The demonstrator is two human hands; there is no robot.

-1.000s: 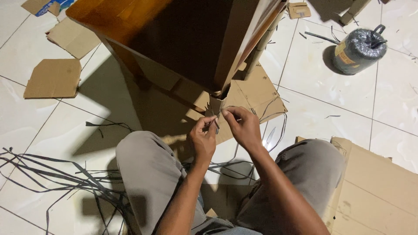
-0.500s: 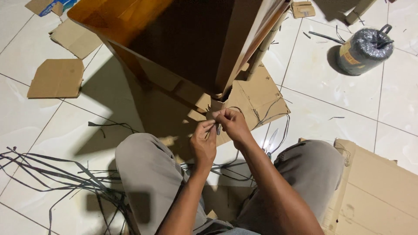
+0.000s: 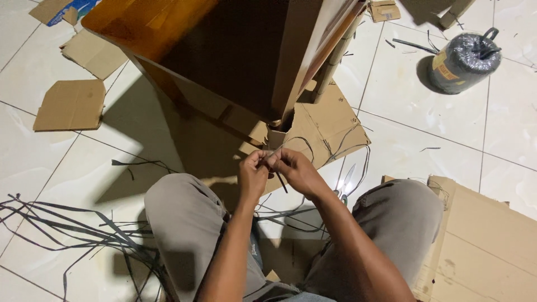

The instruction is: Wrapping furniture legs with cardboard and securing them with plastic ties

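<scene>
Pinching a thin dark strap [image 3: 278,178] between them, the left hand [image 3: 253,174] and the right hand [image 3: 296,170] meet fingertip to fingertip just below the foot of a wooden cabinet [image 3: 224,50]. Both hands are closed tight on the strap, thumbs pressed against forefingers, and a short end of it hangs down below the right hand's fingers. The strap runs up from the hands to the cardboard wrap [image 3: 274,134] at the cabinet's lower corner, where loops of the same dark band curl over a flat cardboard sheet [image 3: 330,120] lying under the cabinet. The person crouches with both knees raised in grey trousers [image 3: 184,218], the hands held between the knees and above the white tiled floor [image 3: 436,128]. A pair of scissors [image 3: 345,180] lies on the tiles just right of the right wrist, partly hidden by the forearm. To the left, a loose tangle of cut straps [image 3: 67,226] spreads across the floor near the left knee. Farther off at upper right stands a grey roll of strapping [image 3: 463,60], well apart from the hands. Loose cardboard scraps [image 3: 70,105] lie on the tiles at upper left, and another big cardboard sheet [image 3: 486,240] sits beside the right knee.
</scene>
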